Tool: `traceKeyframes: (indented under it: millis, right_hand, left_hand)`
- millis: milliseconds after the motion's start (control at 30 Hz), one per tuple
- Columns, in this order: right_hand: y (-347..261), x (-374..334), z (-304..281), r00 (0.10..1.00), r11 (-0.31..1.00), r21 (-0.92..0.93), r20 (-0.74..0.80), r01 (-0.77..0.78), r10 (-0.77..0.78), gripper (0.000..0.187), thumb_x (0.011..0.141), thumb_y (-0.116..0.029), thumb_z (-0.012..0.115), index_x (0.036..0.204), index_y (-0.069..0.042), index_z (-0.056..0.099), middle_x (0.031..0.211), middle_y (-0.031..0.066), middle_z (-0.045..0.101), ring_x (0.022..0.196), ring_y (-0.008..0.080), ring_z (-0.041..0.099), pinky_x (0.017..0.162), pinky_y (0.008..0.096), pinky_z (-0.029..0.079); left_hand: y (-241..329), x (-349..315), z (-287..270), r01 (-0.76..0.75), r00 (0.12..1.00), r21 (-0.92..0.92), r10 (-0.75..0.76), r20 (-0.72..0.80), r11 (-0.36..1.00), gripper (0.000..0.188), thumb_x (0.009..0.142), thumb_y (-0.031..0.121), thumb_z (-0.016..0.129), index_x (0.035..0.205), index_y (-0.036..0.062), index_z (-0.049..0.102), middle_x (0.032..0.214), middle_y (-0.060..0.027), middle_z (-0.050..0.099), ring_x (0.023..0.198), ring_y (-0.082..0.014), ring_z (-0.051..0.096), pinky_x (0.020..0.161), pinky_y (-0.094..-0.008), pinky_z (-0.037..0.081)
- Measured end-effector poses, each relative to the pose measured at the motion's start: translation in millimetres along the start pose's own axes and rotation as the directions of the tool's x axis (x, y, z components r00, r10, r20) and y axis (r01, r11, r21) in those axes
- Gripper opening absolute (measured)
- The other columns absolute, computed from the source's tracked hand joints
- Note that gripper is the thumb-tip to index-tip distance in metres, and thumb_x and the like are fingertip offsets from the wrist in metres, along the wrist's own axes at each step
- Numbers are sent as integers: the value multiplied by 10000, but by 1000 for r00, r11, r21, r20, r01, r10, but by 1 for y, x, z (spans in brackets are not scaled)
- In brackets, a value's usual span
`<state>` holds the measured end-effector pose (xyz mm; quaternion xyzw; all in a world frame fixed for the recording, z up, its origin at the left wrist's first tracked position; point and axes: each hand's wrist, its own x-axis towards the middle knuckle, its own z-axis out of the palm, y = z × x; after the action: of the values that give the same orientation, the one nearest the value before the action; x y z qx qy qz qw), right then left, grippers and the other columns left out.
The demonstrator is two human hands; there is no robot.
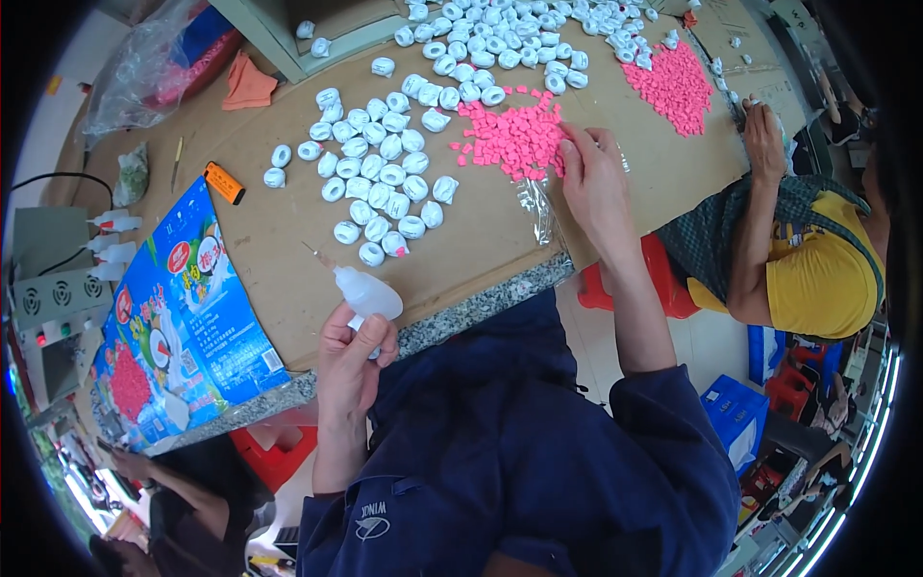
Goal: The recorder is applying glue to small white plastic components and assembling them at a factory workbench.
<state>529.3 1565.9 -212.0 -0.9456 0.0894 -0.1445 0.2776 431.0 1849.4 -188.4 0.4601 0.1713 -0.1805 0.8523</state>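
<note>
The squeeze bottle [370, 295] is grasped by the fingers of the left hand [356, 358] and is positioned over the near edge of the surface [279, 255]. The bottle is white and translucent, is held tilted, and is fitted with a thin needle tip directed up and to the left, toward the bare brown covering. A small white part, partly hidden, is seen between the same fingers.

The right hand [593, 183] is placed at the right edge of the central heap of pink pieces [514, 139]. The fingers are bent with the tips at the heap; whether a piece is gripped cannot be told. A strip of clear plastic [538, 212] is located just below the heap.

White rings [380, 159] are grouped to the left of the heap, and more are spread along the far side. A second pink heap [678, 91] is located at the far right. On the left, a blue printed sheet [231, 317] is laid on the surface, with an orange tool [224, 183] placed near its upper corner.
</note>
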Motion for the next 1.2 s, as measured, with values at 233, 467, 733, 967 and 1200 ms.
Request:
traceKeyframes:
  millis: [233,467,733,967,1200]
  right_hand:
    - [-20,15,-5,963,943,314,202,110,-180,232,892,-117,480,1064,-14,596,969,173,565,817,306,589,735,371,461]
    - [-3,51,15,947,952,-1,110,305,-303,233,888,-121,476,1056,-9,591,972,153,576,792,298,586,723,356,456]
    - [-71,-39,-26,906,808,584,296,79,-302,209,864,-120,551,1034,-10,603,954,53,574,850,131,525,735,259,413]
    - [-71,-68,2,886,339,898,379,-282,-267,312,893,-115,507,1165,35,475,988,103,585,877,130,543,756,239,424]
    - [-67,-77,-15,874,467,831,438,-303,-211,366,856,-110,552,1173,37,443,956,132,594,668,104,529,636,222,441]
  left_hand:
    - [-1,3,6,19,1000,41,-20,16,999,228,863,108,589,1062,2,552,647,-27,520,543,-73,433,470,-207,305]
    - [-4,13,16,39,996,88,-46,78,995,234,861,108,594,1072,13,557,645,-10,524,526,-61,423,461,-199,298]
    - [-14,25,34,105,978,66,-116,175,992,280,861,127,604,1123,37,558,662,13,526,525,-46,412,451,-186,296]
    - [-1,16,29,163,972,-196,-124,199,967,403,910,95,485,1300,27,409,995,-40,526,736,-98,484,606,-225,383]
    - [-2,13,2,-59,990,4,58,130,998,415,901,101,511,1295,26,402,1120,-77,540,888,-136,531,687,-231,407]
